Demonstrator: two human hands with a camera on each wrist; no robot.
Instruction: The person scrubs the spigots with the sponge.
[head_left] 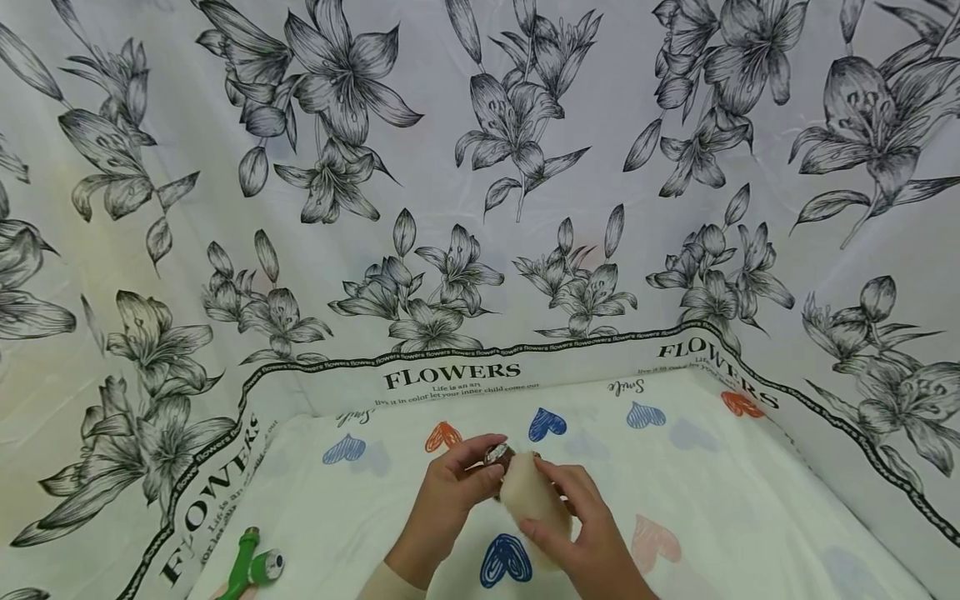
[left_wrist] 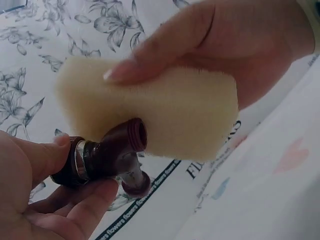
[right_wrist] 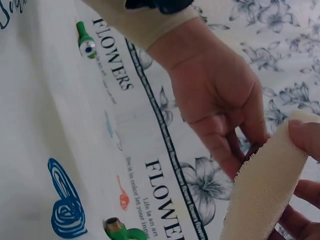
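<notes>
A dark maroon plastic tap [left_wrist: 112, 150] with a silver ring is pinched between the thumb and fingers of my left hand [head_left: 450, 492]. Its threaded mouth faces the camera in the left wrist view. My right hand [head_left: 588, 521] grips a thick cream sponge [head_left: 532, 500], thumb on one broad side and fingers on the other. The sponge is right against or just behind the tap; I cannot tell whether they touch. In the right wrist view the sponge [right_wrist: 265, 185] hides most of the tap.
A green plastic tap [head_left: 251, 562] with a silver cap lies on the heart-printed white cloth [head_left: 360, 517] at the lower left. Another green piece [right_wrist: 117, 229] shows at the bottom of the right wrist view. A flower-printed curtain [head_left: 450, 192] hangs around the back and sides.
</notes>
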